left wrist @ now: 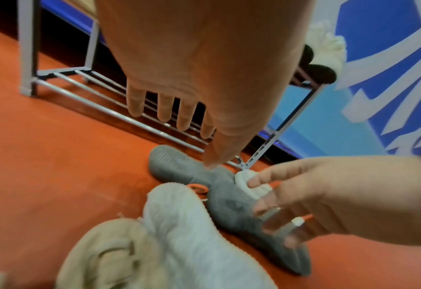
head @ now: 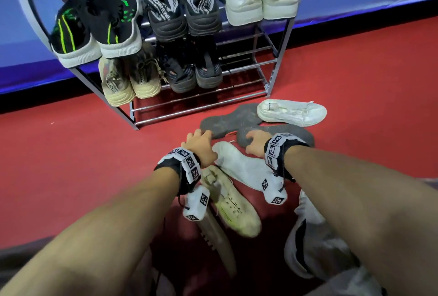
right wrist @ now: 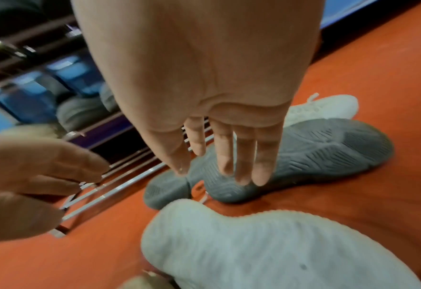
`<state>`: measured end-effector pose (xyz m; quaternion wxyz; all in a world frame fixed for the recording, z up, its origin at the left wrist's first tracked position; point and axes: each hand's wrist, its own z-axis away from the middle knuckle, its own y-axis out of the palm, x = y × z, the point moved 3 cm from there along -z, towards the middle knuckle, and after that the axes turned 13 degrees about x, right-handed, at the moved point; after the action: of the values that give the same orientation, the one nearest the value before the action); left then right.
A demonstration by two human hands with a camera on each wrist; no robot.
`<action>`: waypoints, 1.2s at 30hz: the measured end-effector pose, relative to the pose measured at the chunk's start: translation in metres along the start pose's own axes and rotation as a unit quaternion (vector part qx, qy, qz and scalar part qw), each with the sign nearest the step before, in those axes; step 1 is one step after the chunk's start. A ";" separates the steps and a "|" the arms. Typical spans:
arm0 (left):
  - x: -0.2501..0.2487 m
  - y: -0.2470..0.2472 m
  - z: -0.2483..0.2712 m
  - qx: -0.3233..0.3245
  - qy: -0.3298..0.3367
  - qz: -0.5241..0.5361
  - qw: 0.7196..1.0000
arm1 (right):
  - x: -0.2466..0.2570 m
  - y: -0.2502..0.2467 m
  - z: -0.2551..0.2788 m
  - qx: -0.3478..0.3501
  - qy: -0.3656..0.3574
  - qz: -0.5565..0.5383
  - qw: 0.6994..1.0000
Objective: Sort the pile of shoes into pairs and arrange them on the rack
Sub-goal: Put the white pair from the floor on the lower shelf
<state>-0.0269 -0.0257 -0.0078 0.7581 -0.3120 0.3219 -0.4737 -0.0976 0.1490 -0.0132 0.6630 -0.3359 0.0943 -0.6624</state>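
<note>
Two shoes with grey soles lie upside down on the red floor in front of the rack [head: 201, 108]. My left hand [head: 199, 140] hovers over the heel end of the left grey shoe [head: 227, 119], fingers straight and holding nothing [left wrist: 187, 142]. My right hand [head: 254, 143] reaches down onto the end of the right grey shoe [head: 294, 133]; in the right wrist view its fingers [right wrist: 243, 156] hang straight just above that ribbed sole [right wrist: 323, 152]. The rack's top shelf holds three pairs, and the middle shelf holds a beige pair and a dark pair.
A white sneaker [head: 291, 112] lies on its side beyond the grey shoes. A shoe with an upturned white sole [head: 239, 165] and a cream shoe [head: 232, 205] lie under my wrists, a grey-and-white shoe [head: 308, 236] nearer me. The rack's lowest bars are bare.
</note>
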 end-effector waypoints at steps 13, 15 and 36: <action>0.005 0.067 -0.026 0.053 -0.022 0.190 0.980 | -0.031 0.033 -0.037 0.098 0.117 0.124 0.980; 0.005 0.070 -0.031 0.056 -0.030 0.204 0.977 | -0.033 0.038 -0.037 0.112 0.128 0.138 0.976; 0.019 0.066 -0.032 0.085 0.017 0.076 0.993 | -0.029 0.007 -0.033 0.123 -0.046 -0.083 0.988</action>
<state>-0.0113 -0.0251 -0.0826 0.8098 -0.2125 0.3162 -0.4461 -0.1139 0.1647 -0.0514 0.6458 -0.2891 -0.0466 -0.7051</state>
